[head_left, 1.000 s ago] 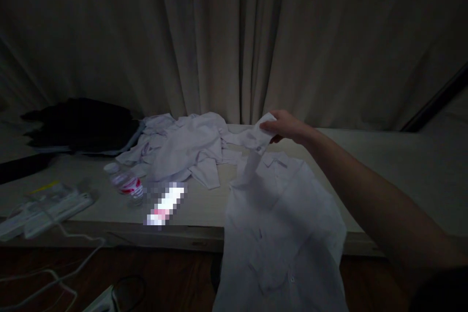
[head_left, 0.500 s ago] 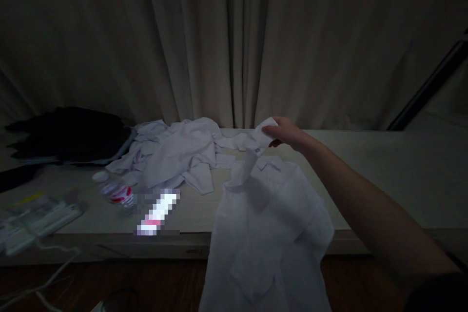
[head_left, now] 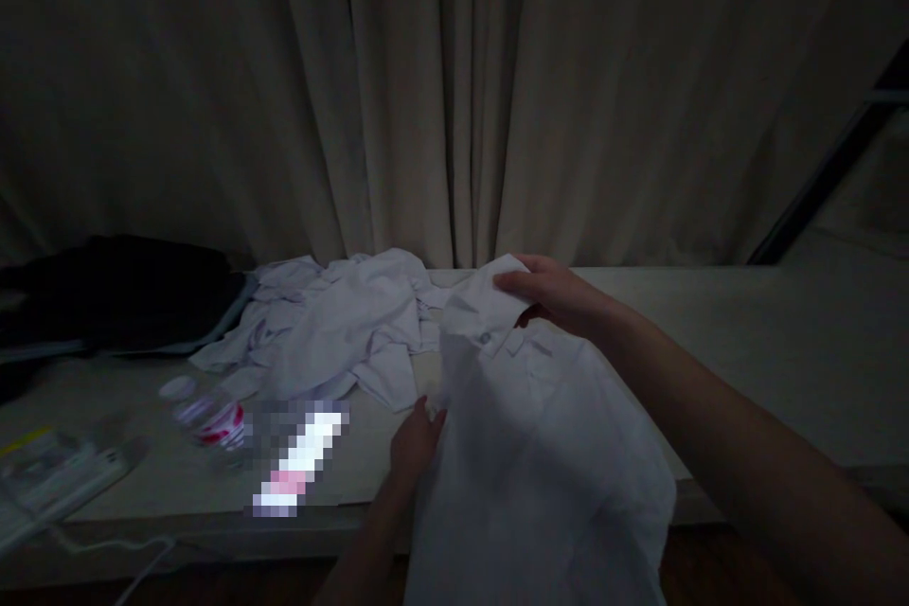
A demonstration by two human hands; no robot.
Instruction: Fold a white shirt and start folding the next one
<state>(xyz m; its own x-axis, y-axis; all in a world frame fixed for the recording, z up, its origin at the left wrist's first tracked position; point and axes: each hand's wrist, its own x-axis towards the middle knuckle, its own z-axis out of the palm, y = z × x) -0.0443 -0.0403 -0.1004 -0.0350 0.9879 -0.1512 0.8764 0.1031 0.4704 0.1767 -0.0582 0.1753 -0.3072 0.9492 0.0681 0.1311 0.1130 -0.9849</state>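
Observation:
A white shirt (head_left: 540,454) with a collar and a small button hangs in front of the table edge, its lower end running out of view. My right hand (head_left: 550,289) grips its top by the collar area, thumb on the near side of the cloth. At the shirt's left edge is my left hand (head_left: 416,443), thumb and forefinger bent close together on the cloth; its other fingers are hidden. Behind and to the left, a heap of crumpled white shirts (head_left: 347,322) lies on the table (head_left: 710,350).
Dark folded clothes (head_left: 120,294) are stacked at the far left. Nearer stand a clear bottle (head_left: 209,415) with a white cap and a blurred-out bright object (head_left: 305,454). A white item with a cable (head_left: 71,473) sits at the left edge. A curtain (head_left: 398,95) hangs behind.
My left hand has come into view from below and reached the shirt's left edge. My right hand still holds the top of the shirt, slightly lower in the picture. The view has shifted a little.

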